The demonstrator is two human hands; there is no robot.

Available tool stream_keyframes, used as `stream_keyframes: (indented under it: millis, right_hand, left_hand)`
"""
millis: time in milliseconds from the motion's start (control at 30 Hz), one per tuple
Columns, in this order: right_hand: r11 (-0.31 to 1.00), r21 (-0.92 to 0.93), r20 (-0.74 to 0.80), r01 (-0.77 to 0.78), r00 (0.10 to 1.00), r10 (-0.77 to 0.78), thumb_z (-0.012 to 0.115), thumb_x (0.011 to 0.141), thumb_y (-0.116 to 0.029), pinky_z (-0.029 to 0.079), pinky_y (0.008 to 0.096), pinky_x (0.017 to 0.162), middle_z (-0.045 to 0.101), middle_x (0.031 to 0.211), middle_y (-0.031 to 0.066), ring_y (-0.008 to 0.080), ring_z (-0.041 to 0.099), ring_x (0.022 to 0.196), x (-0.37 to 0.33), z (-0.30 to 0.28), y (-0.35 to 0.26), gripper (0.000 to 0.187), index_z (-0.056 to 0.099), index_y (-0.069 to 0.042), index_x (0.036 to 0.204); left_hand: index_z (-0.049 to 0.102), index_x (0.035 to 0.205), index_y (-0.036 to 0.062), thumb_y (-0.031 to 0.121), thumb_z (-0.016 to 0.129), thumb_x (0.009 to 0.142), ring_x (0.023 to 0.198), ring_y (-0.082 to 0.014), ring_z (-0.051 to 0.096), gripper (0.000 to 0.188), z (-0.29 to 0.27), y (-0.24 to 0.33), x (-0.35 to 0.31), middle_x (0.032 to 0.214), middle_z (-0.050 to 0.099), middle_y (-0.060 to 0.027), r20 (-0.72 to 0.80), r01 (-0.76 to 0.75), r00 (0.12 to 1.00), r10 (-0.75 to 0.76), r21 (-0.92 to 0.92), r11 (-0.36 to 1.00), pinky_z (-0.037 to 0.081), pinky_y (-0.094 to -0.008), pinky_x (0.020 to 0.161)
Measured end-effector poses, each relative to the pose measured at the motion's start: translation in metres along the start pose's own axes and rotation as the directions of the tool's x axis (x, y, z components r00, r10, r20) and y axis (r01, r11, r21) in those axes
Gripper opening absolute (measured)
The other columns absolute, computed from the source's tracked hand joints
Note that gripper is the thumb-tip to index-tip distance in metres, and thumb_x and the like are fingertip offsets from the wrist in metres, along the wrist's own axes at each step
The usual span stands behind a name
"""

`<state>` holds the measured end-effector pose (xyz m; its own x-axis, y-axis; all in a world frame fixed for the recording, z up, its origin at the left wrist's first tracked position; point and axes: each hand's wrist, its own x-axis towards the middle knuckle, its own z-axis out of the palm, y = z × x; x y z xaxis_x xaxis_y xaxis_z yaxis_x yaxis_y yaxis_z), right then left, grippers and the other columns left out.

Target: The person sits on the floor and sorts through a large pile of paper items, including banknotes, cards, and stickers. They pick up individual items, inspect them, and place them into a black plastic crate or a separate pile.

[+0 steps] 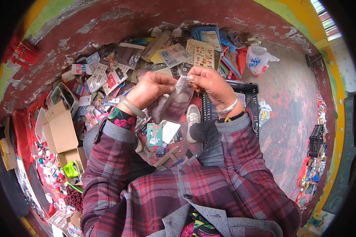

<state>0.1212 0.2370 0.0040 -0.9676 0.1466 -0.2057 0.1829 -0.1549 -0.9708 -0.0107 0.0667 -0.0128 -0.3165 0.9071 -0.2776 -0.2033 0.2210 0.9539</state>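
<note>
Both hands are raised in front of my chest, pinching the top edge of a small see-through plastic bag. Something soft-looking and greyish-purple lies inside it; its kind I cannot make out. My left hand grips the bag's upper left side between thumb and fingers. At the upper right corner, my right hand holds the bag's edge in a closed pinch. The bag hangs down between them, above the floor near my shoe.
A heap of packets, cards and sticker sheets lies ahead against the wall. A black plastic crate stands by my right arm. An open cardboard box and white baskets are at left. A white plastic bag sits far right.
</note>
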Motion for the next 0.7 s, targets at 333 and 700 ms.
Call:
stream_keyframes:
  millis: [333, 700]
  right_hand:
    - [0.969, -0.212, -0.246, 0.124, 0.953, -0.176, 0.062, 0.083, -0.024, 0.041, 0.0247, 0.059, 0.055, 0.07, 0.0015, 0.0096, 0.051, 0.063, 0.002, 0.011, -0.005, 0.021, 0.056, -0.004, 0.085]
    - [0.485, -0.84, -0.197, 0.243, 0.696, -0.691, 0.062, 0.076, -0.011, 0.041, 0.0395, 0.065, 0.054, 0.073, 0.0101, 0.0306, 0.052, 0.074, 0.012, 0.031, 0.018, 0.011, 0.052, -0.005, 0.076]
  left_hand:
    - [0.062, 0.099, -0.0051, 0.003, 0.057, 0.081, 0.074, -0.0104, 0.058, 0.021, -0.009, -0.003, 0.002, 0.085, 0.064, -0.0055, -0.126, -0.002, 0.992, -0.004, -0.052, 0.999, 0.048, -0.0225, 0.069]
    - [0.062, 0.101, -0.0034, 0.004, 0.059, 0.082, 0.077, -0.0102, 0.059, 0.021, -0.005, -0.006, 0.003, 0.089, 0.064, -0.005, -0.113, -0.083, 0.992, 0.061, -0.205, 0.975, 0.047, -0.0213, 0.071]
